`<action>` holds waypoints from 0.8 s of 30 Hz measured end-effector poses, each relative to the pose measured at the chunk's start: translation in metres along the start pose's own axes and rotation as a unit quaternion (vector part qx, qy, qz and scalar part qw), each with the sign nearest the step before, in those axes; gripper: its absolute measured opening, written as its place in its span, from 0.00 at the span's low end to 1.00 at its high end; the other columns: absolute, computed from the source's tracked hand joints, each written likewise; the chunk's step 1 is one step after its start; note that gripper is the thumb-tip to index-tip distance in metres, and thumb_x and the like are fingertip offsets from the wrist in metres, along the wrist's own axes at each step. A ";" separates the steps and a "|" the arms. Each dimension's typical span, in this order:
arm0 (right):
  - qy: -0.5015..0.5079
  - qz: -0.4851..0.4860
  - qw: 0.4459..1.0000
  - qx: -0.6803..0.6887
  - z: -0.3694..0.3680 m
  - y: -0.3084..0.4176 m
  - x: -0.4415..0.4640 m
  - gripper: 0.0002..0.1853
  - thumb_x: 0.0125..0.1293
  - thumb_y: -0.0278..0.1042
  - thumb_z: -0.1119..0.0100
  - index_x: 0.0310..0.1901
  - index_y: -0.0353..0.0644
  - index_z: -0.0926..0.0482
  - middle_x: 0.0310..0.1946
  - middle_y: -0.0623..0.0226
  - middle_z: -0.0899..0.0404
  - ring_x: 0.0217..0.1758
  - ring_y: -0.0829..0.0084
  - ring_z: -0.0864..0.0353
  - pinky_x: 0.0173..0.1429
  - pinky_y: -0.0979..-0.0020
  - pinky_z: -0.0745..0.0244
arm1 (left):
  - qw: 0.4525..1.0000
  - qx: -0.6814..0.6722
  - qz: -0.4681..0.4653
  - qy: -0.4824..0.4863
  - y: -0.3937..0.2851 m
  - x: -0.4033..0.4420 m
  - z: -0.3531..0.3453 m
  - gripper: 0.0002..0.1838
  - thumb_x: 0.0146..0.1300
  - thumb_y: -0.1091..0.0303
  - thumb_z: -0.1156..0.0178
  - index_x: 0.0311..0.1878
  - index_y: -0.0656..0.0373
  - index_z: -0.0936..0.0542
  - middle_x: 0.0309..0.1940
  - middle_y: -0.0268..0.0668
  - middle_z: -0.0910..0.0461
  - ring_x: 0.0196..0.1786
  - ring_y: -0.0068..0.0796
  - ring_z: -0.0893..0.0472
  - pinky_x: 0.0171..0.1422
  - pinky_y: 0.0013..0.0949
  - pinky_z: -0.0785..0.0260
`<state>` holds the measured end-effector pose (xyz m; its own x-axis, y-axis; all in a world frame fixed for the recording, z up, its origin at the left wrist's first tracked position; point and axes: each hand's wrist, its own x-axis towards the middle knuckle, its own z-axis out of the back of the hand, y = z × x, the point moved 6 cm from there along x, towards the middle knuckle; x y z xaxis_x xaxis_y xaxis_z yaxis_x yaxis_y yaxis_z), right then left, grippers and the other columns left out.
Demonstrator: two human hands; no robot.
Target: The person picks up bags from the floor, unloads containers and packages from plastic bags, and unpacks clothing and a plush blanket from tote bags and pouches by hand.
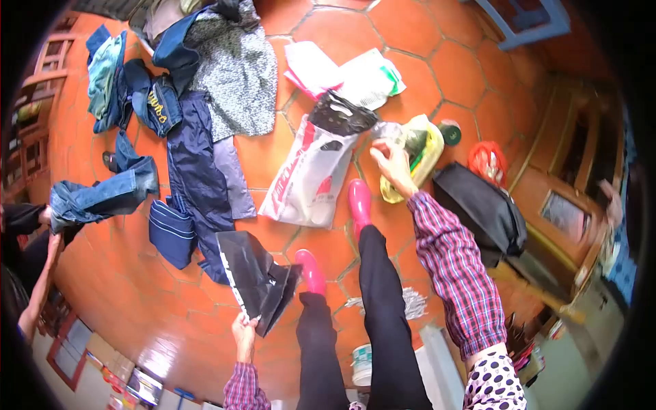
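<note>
The black bag [258,279] is in the L hand [244,335], which pinches its low corner w/ thumb & fingers. Its long side runs from top L down to the hand, leaning a bit R, & a pointy part sticks out R near the L pink boot [311,271]. It looks thin, flat & creased, w/ white print along the L edge. It's over the floor [198,311], b/w the boot & the dark blue pants [198,160].

The R hand [393,162] has bent fingers, thumb close to them, by the clear plastic [388,131] & the yellow bag [425,158]; can't tell if it pinches anything. The white bag [307,181] w/ red print lies just L of it. Far L, another person's hands [53,239] hold blue jeans [109,195].
</note>
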<state>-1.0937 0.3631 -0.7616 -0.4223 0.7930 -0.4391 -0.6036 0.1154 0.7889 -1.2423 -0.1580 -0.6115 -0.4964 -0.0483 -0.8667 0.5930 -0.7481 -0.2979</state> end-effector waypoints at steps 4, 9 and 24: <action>-0.060 -0.049 0.997 0.000 -0.033 -0.014 0.120 0.20 0.55 0.39 0.37 0.46 0.35 0.24 0.33 0.63 0.20 0.37 0.76 0.22 0.41 0.74 0.28 | 0.996 -0.057 0.069 -0.016 0.009 -0.016 -0.036 0.07 0.52 0.84 0.47 0.32 0.61 0.26 0.25 0.27 0.25 0.28 0.15 0.27 0.36 0.19 0.33; -0.101 0.000 0.989 -0.111 -0.063 0.006 0.197 0.31 0.46 0.42 0.31 0.49 0.30 0.28 0.38 0.49 0.22 0.44 0.59 0.23 0.49 0.64 0.29 | 0.997 -0.001 0.073 -0.009 0.024 -0.038 -0.064 0.05 0.53 0.84 0.44 0.29 0.62 0.27 0.23 0.24 0.32 0.27 0.12 0.35 0.33 0.19 0.38; -0.138 0.260 0.956 0.011 -0.054 0.101 0.095 0.13 0.46 0.23 0.47 0.37 0.35 0.27 0.31 0.53 0.28 0.36 0.54 0.26 0.41 0.61 0.30 | 0.961 0.116 -0.109 -0.225 -0.116 -0.067 -0.047 0.05 0.56 0.80 0.46 0.37 0.66 0.28 0.39 0.37 0.25 0.41 0.25 0.29 0.49 0.28 0.38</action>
<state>-1.2314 0.4176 -0.7464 -0.4645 0.8739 0.1432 -0.3448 -0.3274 0.8797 -1.2481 -0.0370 -0.5382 -0.8478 -0.1154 -0.5177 0.3123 -0.8975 -0.3114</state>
